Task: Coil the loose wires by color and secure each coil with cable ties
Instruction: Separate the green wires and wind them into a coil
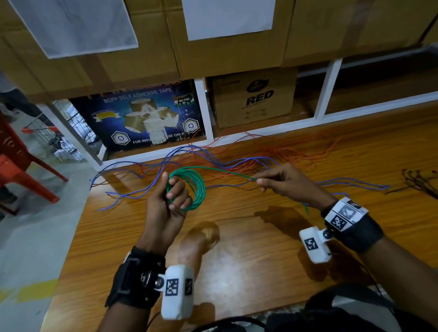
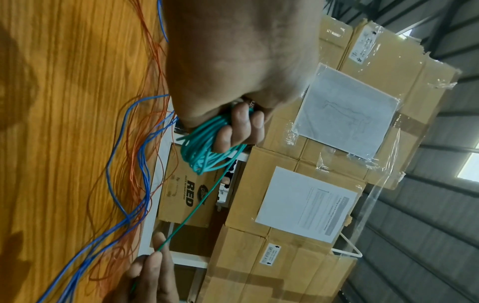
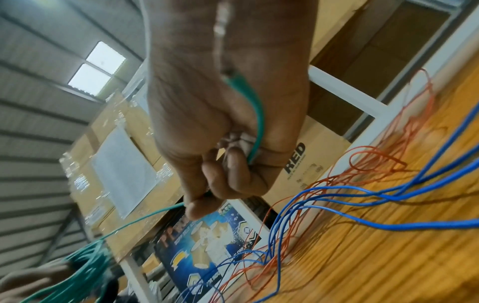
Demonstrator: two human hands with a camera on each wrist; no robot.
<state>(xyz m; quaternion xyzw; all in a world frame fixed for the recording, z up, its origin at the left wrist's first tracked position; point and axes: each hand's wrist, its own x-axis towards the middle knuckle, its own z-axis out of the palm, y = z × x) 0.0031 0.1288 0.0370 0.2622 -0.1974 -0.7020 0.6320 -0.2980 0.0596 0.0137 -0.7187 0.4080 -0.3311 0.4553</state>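
Above table (image 1: 240, 239): left hand (image 1: 169, 200) grips green coil (image 1: 196, 189); right hand (image 1: 285, 181) pinches its loose tail.

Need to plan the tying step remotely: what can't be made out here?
- Green coil: turn count hidden by left hand fingers, head and left wrist views.
- Green wire: free end blurred near the lens, right wrist view, beyond right hand.
- Dark bundle: cut by edge, head view.

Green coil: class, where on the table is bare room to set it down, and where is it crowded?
Bare wood lies on the table between the wrists. Crowded: blue wires and red wires behind the green coil; dark ties far right.
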